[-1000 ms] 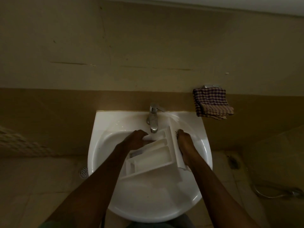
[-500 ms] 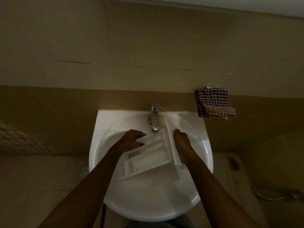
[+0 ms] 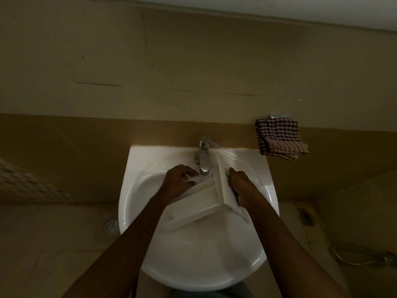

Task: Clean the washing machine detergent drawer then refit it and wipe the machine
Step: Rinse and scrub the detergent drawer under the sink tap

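Note:
A white plastic detergent drawer is held over the white sink, tilted so its compartments face away and its underside shows. Its front panel points to the right, under the chrome tap. My left hand grips the drawer's far left edge with curled fingers. My right hand holds the front panel from the right side.
A checked cloth hangs from a chrome holder on the wall right of the sink. A floor drain lies left of the basin. A hose lies on the floor at the right. The room is dim.
The drawer has been turned over between my hands, from compartments facing up to its underside showing. Both hands stayed on its ends and shifted slightly toward the tap.

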